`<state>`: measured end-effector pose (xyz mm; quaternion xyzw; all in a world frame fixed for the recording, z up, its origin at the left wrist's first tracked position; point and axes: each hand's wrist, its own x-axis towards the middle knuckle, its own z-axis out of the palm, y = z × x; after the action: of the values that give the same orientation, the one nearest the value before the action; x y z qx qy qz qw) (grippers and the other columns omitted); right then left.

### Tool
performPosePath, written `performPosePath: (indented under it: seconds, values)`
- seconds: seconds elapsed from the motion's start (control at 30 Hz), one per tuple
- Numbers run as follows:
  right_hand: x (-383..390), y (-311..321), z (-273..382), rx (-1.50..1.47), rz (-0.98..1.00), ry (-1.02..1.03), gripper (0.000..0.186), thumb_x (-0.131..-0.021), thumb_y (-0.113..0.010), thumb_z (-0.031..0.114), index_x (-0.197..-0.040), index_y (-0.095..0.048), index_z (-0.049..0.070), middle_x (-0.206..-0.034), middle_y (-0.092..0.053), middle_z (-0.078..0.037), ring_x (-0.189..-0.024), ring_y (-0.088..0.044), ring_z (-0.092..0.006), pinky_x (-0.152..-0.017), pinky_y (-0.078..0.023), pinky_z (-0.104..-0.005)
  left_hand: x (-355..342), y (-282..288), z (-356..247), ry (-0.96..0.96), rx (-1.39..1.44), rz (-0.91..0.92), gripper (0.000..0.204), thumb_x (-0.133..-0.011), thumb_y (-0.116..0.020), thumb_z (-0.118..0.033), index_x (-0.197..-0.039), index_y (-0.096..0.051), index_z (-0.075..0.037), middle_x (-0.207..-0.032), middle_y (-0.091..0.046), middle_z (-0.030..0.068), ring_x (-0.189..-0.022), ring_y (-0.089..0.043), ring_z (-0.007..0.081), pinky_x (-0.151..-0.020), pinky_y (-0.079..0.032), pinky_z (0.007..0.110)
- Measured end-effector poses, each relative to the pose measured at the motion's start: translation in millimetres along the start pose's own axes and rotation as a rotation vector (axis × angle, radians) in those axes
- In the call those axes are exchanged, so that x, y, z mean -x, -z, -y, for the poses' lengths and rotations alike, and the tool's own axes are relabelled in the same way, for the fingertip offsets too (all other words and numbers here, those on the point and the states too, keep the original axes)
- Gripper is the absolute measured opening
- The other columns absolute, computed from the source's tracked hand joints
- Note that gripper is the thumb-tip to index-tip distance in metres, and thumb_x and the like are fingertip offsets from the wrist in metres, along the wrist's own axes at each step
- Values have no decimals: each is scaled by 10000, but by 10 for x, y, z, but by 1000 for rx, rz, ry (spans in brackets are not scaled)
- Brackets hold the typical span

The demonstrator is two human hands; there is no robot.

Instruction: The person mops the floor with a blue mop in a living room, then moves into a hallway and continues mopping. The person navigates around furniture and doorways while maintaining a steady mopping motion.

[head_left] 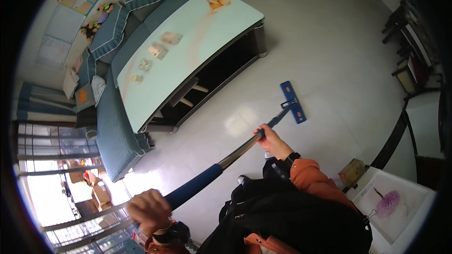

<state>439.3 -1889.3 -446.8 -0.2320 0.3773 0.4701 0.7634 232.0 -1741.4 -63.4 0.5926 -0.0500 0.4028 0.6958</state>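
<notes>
A flat mop with a long handle (197,181) runs slantwise across the view, and both my hands are closed on it. At its upper end, by the blue foam grip, is my left hand (149,210), slightly blurred. Farther down the pole, my right hand (269,142) wraps round the metal shaft near a dark blue collar. The blue rectangular mop head (293,102) lies flat on the pale tiled floor (334,66), ahead and to the right of my feet. I wear orange sleeves, with a dark band at each wrist.
A pale-topped coffee table (188,42) stands ahead on the left, small items on it and stools beneath. Behind it curves a blue-covered sofa (117,146). At the right are dark chairs (409,42) and a white tray-like stand (414,207) with a purple pom-pom. Barred windows (61,178) are at lower left.
</notes>
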Motion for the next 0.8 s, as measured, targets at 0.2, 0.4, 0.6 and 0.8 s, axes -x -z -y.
performPosePath:
  seconds: [0.2, 0.4, 0.6, 0.8]
  values:
    - [-537, 850, 9, 95, -179, 73, 104, -769, -557, 32, -771, -454, 38, -684, -477, -93, -615, -515, -229, -618, -490, -368, 1432, 388, 137, 345, -150, -215, 136, -820, -589, -125, -711, -581, -45, -638, -578, 88, -615, -559, 224, -757, -454, 415]
    - [-828, 1480, -477, 471, -423, 142, 112, -878, -444, 143, -828, -384, 62, -710, -446, -85, -605, -465, -216, -556, -474, -348, 2726, 701, -122, 607, -244, -246, 160, -801, -468, 76, -807, -620, 29, -886, -640, 134, -973, -595, 283, -1029, -352, 494]
    - [-430, 1318, -1770, 560, -310, -153, 150, -857, -447, 198, -768, -451, 76, -672, -489, -88, -608, -509, -227, -546, -461, -345, 2955, 1097, -1221, 324, -207, -506, 90, -800, -541, -57, -783, -618, -13, -636, -582, 122, -691, -601, 276, -898, -430, 512]
    - [130, 761, -3504, 659, -214, -676, 70, -738, -544, 98, -686, -531, 53, -664, -542, -82, -540, -468, -186, -475, -398, -275, 2641, 1239, -2546, -212, -456, -294, 130, -846, -586, -130, -758, -561, -38, -555, -554, 62, -410, -504, 139, -464, -470, 257]
